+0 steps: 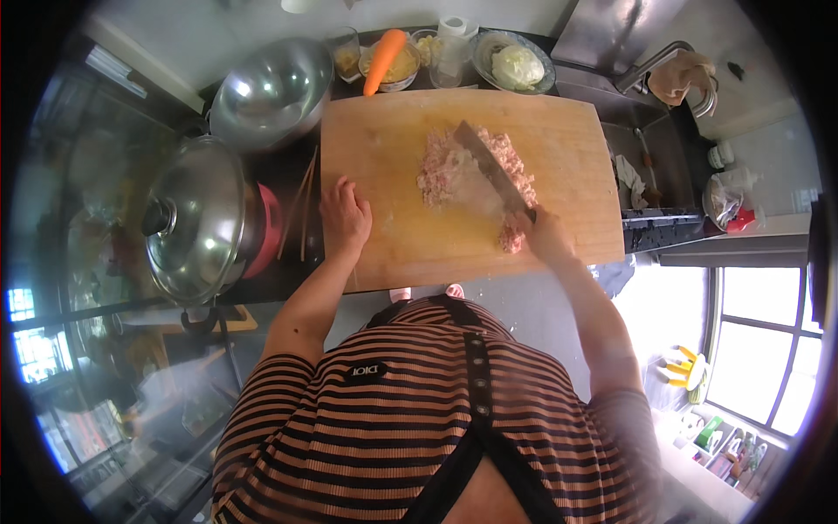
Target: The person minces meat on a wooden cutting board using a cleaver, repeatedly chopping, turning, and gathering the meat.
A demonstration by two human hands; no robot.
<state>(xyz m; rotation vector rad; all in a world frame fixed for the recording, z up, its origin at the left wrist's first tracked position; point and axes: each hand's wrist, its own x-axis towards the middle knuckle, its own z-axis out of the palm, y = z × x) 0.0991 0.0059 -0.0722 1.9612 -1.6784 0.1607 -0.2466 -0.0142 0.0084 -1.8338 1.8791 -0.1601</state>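
Note:
Chopped raw meat [442, 171] is spread in a patch on a large wooden cutting board [393, 242]. My right hand [550, 237] grips the handle of a cleaver [492, 167], whose long blade lies slantwise over the meat, pointing to the upper left. A small clump of meat sits beside the fingers of that hand. At the board's left edge rests my left hand [345, 216], holding nothing, its fingers partly bent on the wood. Two wooden chopsticks [306, 203] lie just left of it on the dark counter.
A lidded steel pot [196, 229] and a large steel bowl [272, 95] stand at the left. Behind the board are a carrot [385, 62] across a bowl, a glass jar [448, 65] and a plate with a cabbage [517, 67]. The sink [638, 141] lies at the right.

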